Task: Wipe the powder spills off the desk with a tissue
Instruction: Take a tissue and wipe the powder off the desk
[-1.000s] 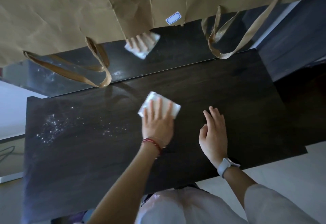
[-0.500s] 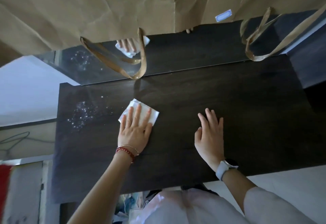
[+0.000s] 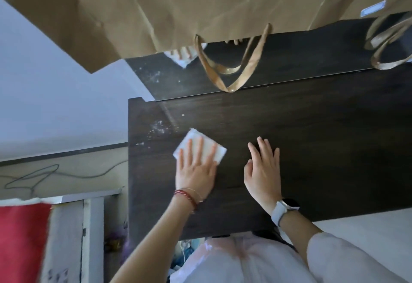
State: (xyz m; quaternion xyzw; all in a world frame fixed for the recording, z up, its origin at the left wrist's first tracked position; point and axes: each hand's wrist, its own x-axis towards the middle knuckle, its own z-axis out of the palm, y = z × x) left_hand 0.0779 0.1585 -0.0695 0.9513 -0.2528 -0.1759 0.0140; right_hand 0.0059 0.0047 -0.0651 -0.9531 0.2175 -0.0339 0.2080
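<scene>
A folded white tissue (image 3: 194,140) lies flat on the dark wooden desk (image 3: 312,140). My left hand (image 3: 196,171) presses down on it with fingers spread. White powder specks (image 3: 159,128) lie just beyond the tissue, up and to the left, near the desk's left edge. My right hand (image 3: 264,171), with a watch on the wrist, rests flat on the desk to the right of the tissue and holds nothing.
Brown paper bags (image 3: 200,8) with looped handles (image 3: 229,68) hang over the far side. A mirror strip (image 3: 289,64) behind the desk reflects the hand, tissue and powder. Left of the desk are a pale wall, loose cables (image 3: 44,173) and a red cloth (image 3: 22,238).
My left hand has slid the tissue leftward across the desk to the edge of the powder patch. The powder has thinned. My right hand stays flat on the desk.
</scene>
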